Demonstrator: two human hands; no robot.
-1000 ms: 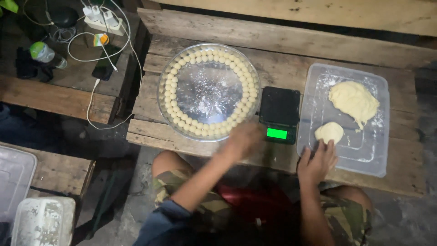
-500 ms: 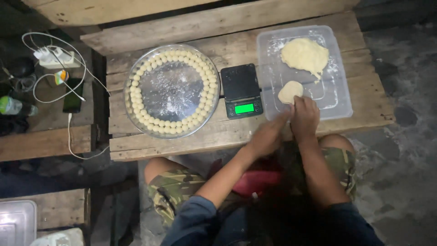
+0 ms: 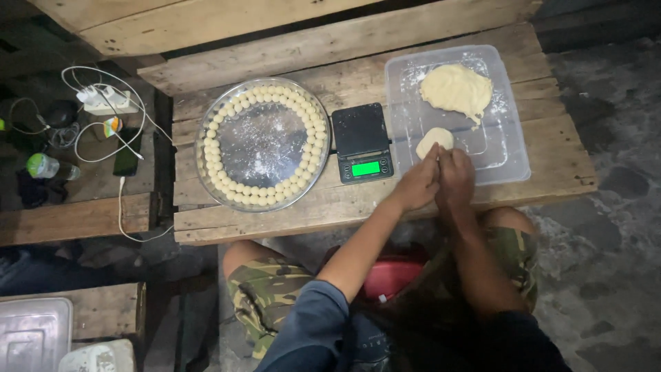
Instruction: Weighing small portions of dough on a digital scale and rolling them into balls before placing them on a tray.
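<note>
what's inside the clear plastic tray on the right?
The clear plastic tray holds a large flattened dough piece, scattered flour, and a small dough lump. The left hand and right hand cover the lump's near edge.

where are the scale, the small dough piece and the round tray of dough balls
scale (image 3: 361, 142), head view, on its black weighing platform
small dough piece (image 3: 432, 139), head view, on its pale top
round tray (image 3: 262, 142), head view, on its bare floured centre
</note>
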